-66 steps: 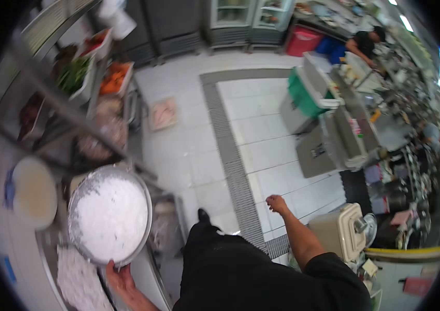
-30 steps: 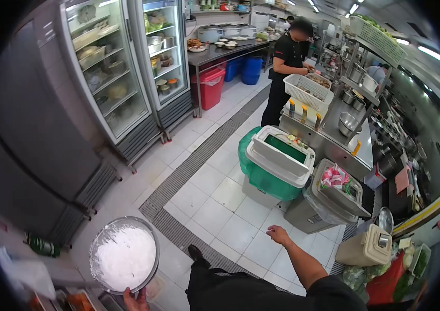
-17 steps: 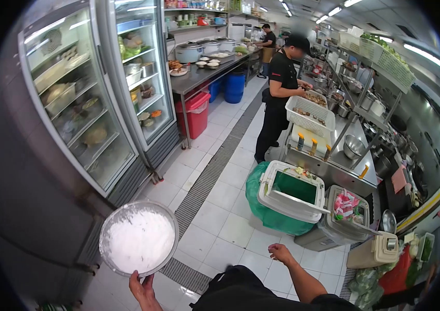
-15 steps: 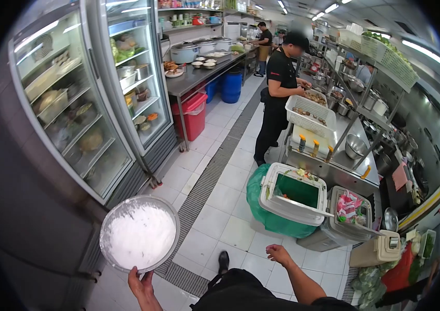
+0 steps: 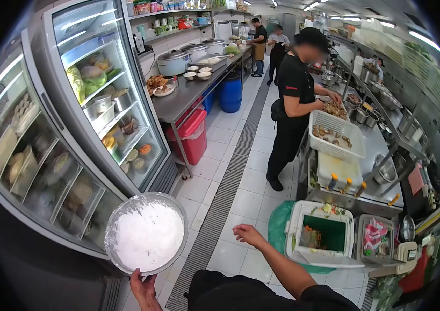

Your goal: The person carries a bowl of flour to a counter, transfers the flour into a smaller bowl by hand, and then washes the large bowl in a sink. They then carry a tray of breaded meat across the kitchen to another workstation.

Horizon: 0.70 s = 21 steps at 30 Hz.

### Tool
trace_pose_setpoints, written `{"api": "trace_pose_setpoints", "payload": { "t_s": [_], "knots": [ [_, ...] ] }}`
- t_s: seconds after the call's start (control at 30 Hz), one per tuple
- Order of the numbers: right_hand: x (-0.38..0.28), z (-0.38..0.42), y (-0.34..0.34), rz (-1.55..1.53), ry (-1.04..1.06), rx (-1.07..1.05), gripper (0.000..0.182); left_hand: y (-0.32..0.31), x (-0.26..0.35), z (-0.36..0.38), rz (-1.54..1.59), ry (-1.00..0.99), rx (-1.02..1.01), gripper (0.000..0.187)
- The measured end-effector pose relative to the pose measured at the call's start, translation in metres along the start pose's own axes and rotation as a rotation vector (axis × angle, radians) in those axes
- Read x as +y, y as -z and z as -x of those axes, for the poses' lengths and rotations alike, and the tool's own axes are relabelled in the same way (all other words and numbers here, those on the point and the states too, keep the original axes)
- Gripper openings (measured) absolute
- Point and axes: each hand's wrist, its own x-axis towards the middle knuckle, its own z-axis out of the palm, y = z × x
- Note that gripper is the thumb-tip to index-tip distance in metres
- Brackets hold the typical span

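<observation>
A round metal bowl (image 5: 172, 259) heaped with white powder (image 5: 148, 233) is at the lower left of the head view. My left hand (image 5: 145, 290) grips its near rim, thumb on the edge and fingers underneath. The bowl is held roughly level in front of the glass-door fridges. My right hand (image 5: 249, 235) hangs in the air over the tiled floor, loosely bent with its fingers partly apart. Nothing shows in it. Nearest to that hand is a white-rimmed bin (image 5: 293, 228) with a green liner and food scraps inside.
Glass-door fridges (image 5: 107, 98) line the left, then a steel counter (image 5: 199, 96) with pots, above a red bin (image 5: 193, 140). A co-worker (image 5: 295, 98) stands at the right counter by a white basket (image 5: 328, 147). A drain grate (image 5: 220, 194) crosses the floor; further people stand behind.
My view has moved forward along the aisle, bringing the co-worker and bins closer. The bowl stays in my left hand. My right hand has swung up and to the left.
</observation>
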Motion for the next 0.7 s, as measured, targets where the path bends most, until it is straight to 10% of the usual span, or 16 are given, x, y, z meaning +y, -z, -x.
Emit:
{"api": "trace_pose_setpoints", "payload": {
  "t_s": [0.23, 0.3, 0.33, 0.37, 0.43, 0.7],
  "knots": [
    [0.013, -0.18, 0.035, 0.187, -0.069, 0.203, 0.027, -0.094, -0.001, -0.162, -0.095, 0.077, -0.09, 0.056],
    [0.078, -0.207, 0.071, 1.06, 0.099, 0.175, 0.035, -0.142, -0.002, -0.208, -0.066, 0.133, -0.063, 0.049],
    [0.088, -0.196, 0.078, 0.928, 0.064, 0.195, 0.042, -0.17, 0.0, -0.226, -0.093, 0.149, -0.111, 0.05],
    [0.089, -0.198, 0.083, 0.72, -0.499, 0.156, 0.039, -0.197, 0.002, -0.246, -0.085, 0.157, -0.113, 0.05],
    [0.096, -0.186, 0.096, 0.642, -0.639, 0.121, 0.032, -0.253, 0.0, -0.286, -0.135, 0.182, -0.213, 0.05],
    [0.075, -0.193, 0.093, -0.242, -0.687, 0.669, 0.022, -0.486, -0.032, -0.4, -0.266, 0.337, -0.4, 0.039]
  ]
}}
